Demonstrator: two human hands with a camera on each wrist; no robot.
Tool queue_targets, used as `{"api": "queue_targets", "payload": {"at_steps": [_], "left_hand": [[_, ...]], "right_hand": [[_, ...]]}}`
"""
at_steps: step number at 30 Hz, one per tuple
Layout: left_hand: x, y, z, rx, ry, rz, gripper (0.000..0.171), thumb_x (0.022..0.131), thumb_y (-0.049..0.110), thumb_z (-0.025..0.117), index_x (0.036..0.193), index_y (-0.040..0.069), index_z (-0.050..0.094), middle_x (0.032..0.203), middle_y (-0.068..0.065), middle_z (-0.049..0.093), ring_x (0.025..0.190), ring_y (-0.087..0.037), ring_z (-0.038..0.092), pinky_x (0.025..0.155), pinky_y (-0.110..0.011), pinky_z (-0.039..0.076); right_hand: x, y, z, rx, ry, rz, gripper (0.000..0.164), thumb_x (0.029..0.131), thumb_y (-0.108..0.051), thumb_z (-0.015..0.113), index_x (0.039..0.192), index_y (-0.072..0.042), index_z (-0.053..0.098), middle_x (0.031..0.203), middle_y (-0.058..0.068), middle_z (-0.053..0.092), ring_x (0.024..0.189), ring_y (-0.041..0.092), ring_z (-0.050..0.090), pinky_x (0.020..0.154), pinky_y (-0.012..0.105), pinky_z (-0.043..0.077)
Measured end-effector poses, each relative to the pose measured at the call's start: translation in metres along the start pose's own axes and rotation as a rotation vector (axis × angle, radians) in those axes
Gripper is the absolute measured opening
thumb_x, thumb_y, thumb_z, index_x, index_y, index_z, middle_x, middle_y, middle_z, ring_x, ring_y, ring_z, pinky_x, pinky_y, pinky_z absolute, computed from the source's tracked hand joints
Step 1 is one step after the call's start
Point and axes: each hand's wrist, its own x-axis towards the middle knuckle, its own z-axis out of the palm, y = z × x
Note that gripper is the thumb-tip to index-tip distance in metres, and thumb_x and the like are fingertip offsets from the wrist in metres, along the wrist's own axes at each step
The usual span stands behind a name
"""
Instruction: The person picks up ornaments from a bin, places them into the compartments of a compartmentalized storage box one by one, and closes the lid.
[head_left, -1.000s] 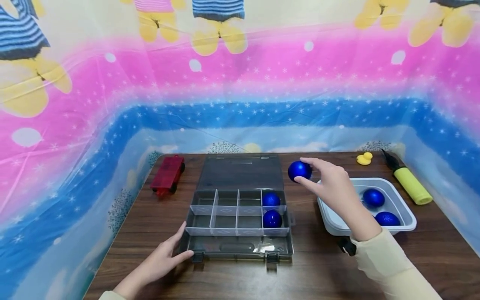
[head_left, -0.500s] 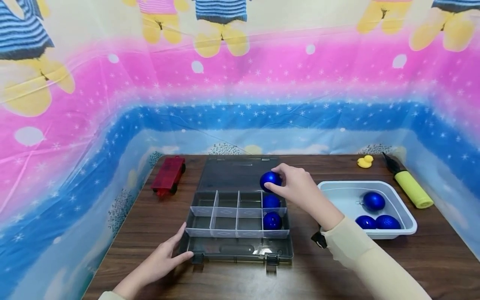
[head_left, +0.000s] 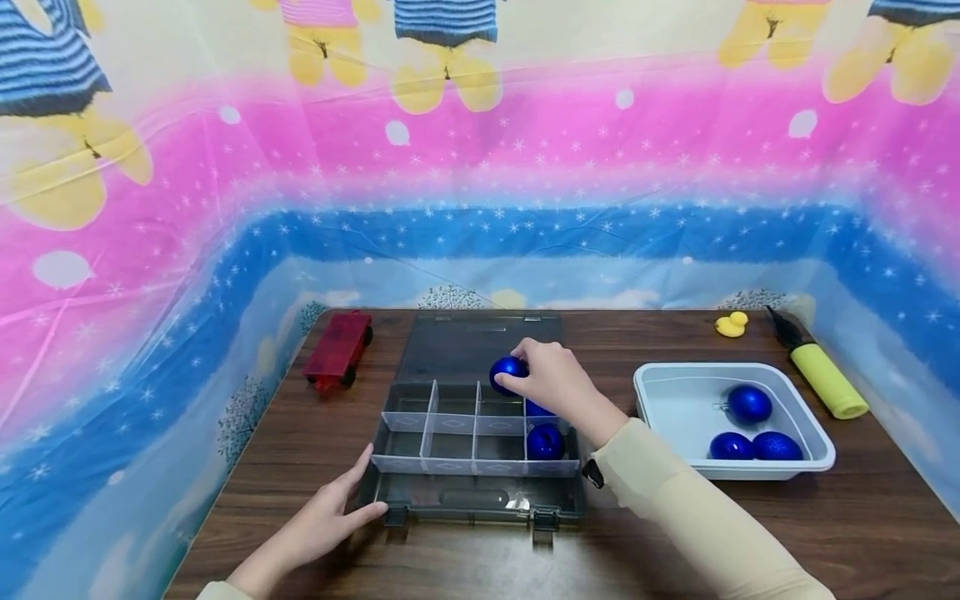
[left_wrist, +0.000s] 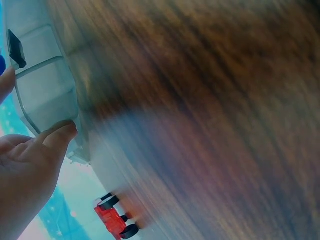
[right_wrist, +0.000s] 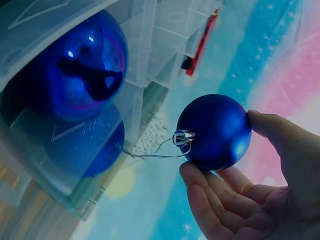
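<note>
My right hand [head_left: 558,379] pinches a matte blue Christmas bauble [head_left: 508,375] between thumb and fingers, above the back row of a grey divided organizer box [head_left: 480,497]. In the right wrist view the held bauble [right_wrist: 215,132] shows its silver cap and a loose wire. A shiny blue bauble [head_left: 545,442] sits in the right compartment of the front row; another blue bauble [head_left: 538,409] behind it is partly hidden by my hand. My left hand [head_left: 318,525] rests against the box's left front corner, fingers along the side and thumb at the front edge.
Right of the box stands a white plastic tub [head_left: 652,400] with three blue baubles in it. A yellow rubber duck [head_left: 731,324] and a green hand pump [head_left: 828,382] lie beyond it. A red toy car [head_left: 337,352] is at the back left. The box lid [head_left: 457,346] lies open backward.
My right hand has carried the bauble leftward from beside the tub, past the right column, to above the back row's third compartment. The left hand has stayed on the box corner.
</note>
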Motion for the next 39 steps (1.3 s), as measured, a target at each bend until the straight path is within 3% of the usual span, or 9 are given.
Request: {"api": "queue_targets", "payload": {"at_steps": [6,21,31,39], "left_hand": [[-0.001,0.001,-0.001,0.003,0.003,-0.004,0.086,0.094,0.037,0.063,0.155,0.009,0.010,0.156,-0.020,0.014,0.138,-0.038,0.024,0.105,-0.055,0.028],[-0.001,0.001,0.000,-0.002,-0.002,0.006,0.085,0.095,0.037,0.062,0.155,0.009,0.009,0.156,-0.019,0.014,0.137,-0.039,0.025,0.105,-0.055,0.030],[0.000,0.003,0.002,0.032,0.019,0.001,0.085,0.094,0.037,0.062,0.155,0.007,0.011,0.155,-0.021,0.018,0.136,-0.039,0.027,0.103,-0.056,0.031],[-0.001,0.002,0.001,0.041,0.013,0.004,0.085,0.094,0.038,0.062,0.155,0.007,0.011,0.155,-0.021,0.018,0.136,-0.039,0.028,0.103,-0.056,0.032]], "right_hand": [[0.005,-0.007,0.013,-0.037,-0.043,0.036,0.051,0.085,-0.049,0.070,0.113,-0.006,0.064,0.095,0.007,0.069,0.071,0.014,0.065,0.070,0.035,0.055],[0.008,-0.009,0.037,-0.205,-0.110,-0.010,0.053,0.085,-0.050,0.069,0.109,-0.003,0.061,0.086,0.008,0.066,0.066,0.016,0.061,0.069,0.036,0.056],[0.008,-0.008,0.038,-0.218,-0.135,-0.008,0.051,0.087,-0.046,0.069,0.115,-0.005,0.065,0.088,0.006,0.066,0.079,0.019,0.065,0.079,0.036,0.054],[0.000,-0.012,0.022,-0.185,-0.127,-0.106,0.036,0.090,-0.036,0.069,0.115,-0.011,0.068,0.104,0.005,0.069,0.091,0.020,0.065,0.081,0.036,0.053]]}}
